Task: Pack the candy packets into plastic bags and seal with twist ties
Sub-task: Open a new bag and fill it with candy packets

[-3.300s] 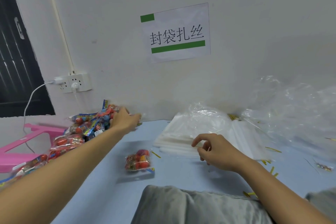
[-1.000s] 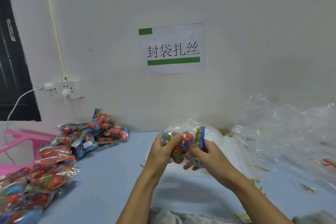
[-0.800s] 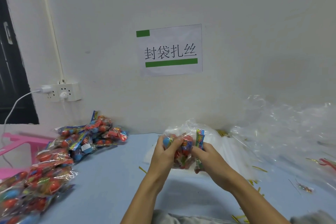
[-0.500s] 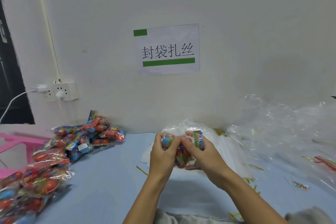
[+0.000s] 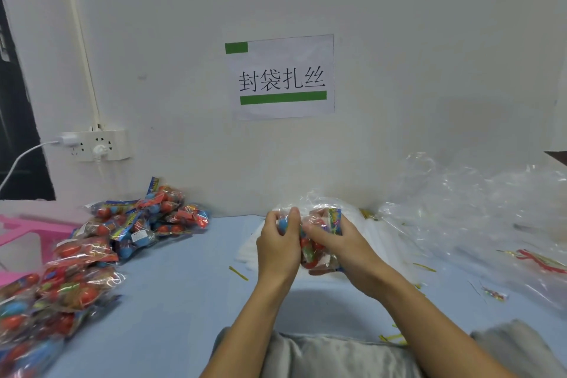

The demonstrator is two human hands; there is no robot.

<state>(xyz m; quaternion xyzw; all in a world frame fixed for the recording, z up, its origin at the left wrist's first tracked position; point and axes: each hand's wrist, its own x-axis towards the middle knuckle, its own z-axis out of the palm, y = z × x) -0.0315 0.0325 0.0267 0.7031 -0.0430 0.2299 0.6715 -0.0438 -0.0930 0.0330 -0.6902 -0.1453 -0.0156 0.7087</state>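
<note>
I see both hands raised above the pale blue surface (image 5: pixel 184 285), below the wall sign (image 5: pixel 280 77), with fingers curled: my left hand (image 5: pixel 277 247) pinches a clear plastic bag (image 5: pixel 310 209) over a blue candy, and my right hand (image 5: pixel 340 247) grips the candy packet (image 5: pixel 319 235) inside it. The packet is glossy and crinkled, full of red and blue balls, with a bright printed strip. Left of my hands lies a heap of candy packets (image 5: pixel 101 248); a twist tie (image 5: pixel 238 273) lies just beside my left wrist.
</note>
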